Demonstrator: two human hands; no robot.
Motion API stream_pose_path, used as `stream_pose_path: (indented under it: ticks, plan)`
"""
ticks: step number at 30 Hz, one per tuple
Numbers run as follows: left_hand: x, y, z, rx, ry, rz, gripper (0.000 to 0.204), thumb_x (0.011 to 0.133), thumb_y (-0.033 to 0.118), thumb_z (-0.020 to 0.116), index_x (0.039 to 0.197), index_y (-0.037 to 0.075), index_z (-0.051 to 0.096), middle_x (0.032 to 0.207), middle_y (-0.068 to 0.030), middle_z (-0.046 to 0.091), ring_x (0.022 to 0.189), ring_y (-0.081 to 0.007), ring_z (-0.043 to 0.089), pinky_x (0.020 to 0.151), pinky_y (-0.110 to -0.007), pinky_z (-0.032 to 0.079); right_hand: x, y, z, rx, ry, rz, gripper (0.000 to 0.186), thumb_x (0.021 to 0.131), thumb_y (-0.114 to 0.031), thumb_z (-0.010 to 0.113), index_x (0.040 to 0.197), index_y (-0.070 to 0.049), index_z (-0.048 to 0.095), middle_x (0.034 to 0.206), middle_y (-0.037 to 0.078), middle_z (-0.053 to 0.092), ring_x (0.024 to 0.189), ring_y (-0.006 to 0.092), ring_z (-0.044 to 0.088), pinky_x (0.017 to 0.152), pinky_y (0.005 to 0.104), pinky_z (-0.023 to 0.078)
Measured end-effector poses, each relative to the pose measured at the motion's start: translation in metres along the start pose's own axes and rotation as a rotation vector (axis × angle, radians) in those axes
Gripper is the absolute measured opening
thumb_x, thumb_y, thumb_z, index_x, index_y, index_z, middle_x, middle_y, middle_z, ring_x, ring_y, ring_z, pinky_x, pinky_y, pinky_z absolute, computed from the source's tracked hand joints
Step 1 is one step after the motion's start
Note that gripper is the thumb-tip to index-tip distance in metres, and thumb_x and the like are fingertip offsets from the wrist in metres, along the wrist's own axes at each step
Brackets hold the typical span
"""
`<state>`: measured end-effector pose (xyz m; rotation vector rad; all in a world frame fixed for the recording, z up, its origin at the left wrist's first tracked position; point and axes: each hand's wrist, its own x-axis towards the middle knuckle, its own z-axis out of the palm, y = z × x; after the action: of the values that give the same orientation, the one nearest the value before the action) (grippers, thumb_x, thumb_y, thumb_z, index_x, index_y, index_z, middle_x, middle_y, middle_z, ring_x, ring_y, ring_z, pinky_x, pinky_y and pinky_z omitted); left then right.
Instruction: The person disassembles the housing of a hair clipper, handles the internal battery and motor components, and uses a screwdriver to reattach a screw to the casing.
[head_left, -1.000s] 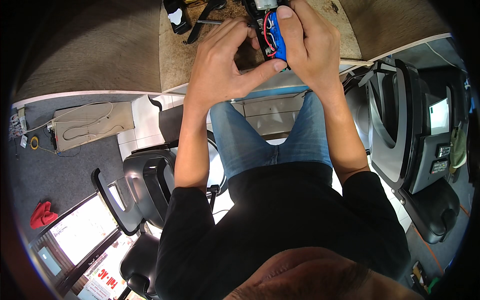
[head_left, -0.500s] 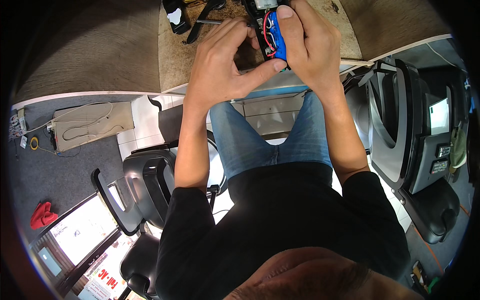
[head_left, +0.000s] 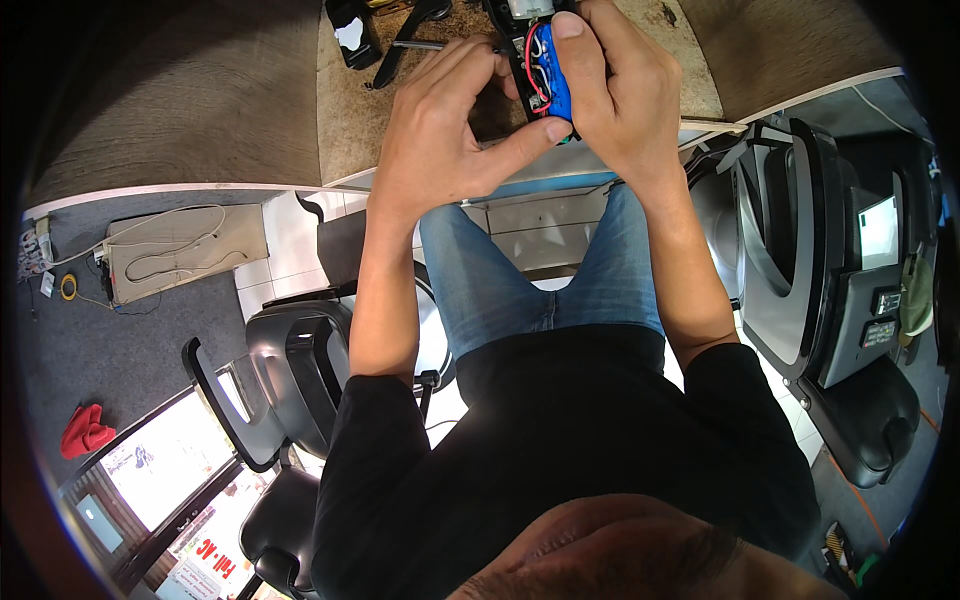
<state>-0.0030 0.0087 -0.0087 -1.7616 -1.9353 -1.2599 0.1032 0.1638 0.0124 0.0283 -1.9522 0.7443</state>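
Observation:
At the top of the head view, both my hands hold an opened black handheld device (head_left: 519, 60). Inside it show a blue cylindrical battery (head_left: 553, 75), red and white wires, and a silvery motor-like part (head_left: 530, 8) at the far end. My right hand (head_left: 630, 90) wraps the right side, thumb pressed along the battery. My left hand (head_left: 440, 130) is curled at the left side, its thumb tip touching the battery's near end; its other fingertips are partly hidden. A thin metal rod (head_left: 418, 44) sticks out left of my left knuckles; whether I grip it cannot be told.
The brown worktop (head_left: 350, 130) holds a black casing part (head_left: 352, 35) and a curved black piece (head_left: 410, 40) left of my hands. Black chairs (head_left: 300, 370) stand behind me on both sides. A board with cables (head_left: 185, 250) and a red cloth (head_left: 87, 431) lie at left.

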Motion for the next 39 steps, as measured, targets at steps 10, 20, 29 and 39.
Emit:
stream_pose_path:
  ticks: [10,20,29,39]
  plan:
    - [0.0,0.002,-0.001,-0.012,-0.008,-0.019,0.045,0.074,0.037,0.09,0.083,0.003,0.061,0.077,-0.009,0.061,0.071,-0.0272,0.061,0.066,-0.037,0.048,-0.004,-0.002,-0.001,0.02,-0.005,0.067,0.023,0.095,-0.016,0.066,0.084,0.003,0.059,0.077,0.023,0.061,0.066,0.0395,0.062,0.063,0.0441,0.05]
    - [-0.001,0.007,-0.003,-0.055,-0.006,-0.114,0.042,0.076,0.031,0.089,0.086,0.001,0.061,0.081,-0.0126,0.061,0.075,-0.0316,0.059,0.069,-0.039,0.047,-0.016,0.005,0.001,0.184,-0.188,0.325,0.044,0.091,-0.041,0.079,0.103,-0.001,0.067,0.063,0.007,0.069,0.052,0.017,0.066,0.048,0.028,0.046]
    - [0.005,0.017,-0.009,-0.123,-0.008,-0.133,0.044,0.08,0.033,0.084,0.094,-0.003,0.063,0.083,-0.0139,0.061,0.078,-0.0317,0.059,0.074,-0.04,0.047,-0.014,0.006,-0.002,0.389,-0.26,0.397,0.047,0.096,-0.033,0.075,0.119,0.006,0.062,0.082,0.016,0.074,0.069,0.0232,0.073,0.063,0.0327,0.053]
    - [0.003,0.014,-0.007,-0.19,0.105,-0.325,0.017,0.103,0.015,0.062,0.103,-0.002,0.063,0.09,-0.01,0.065,0.083,-0.0206,0.06,0.077,-0.033,0.048,-0.009,0.0,-0.001,0.426,-0.216,0.457,0.042,0.101,-0.032,0.071,0.112,0.007,0.059,0.08,0.012,0.071,0.067,0.0092,0.058,0.061,0.0285,0.048]
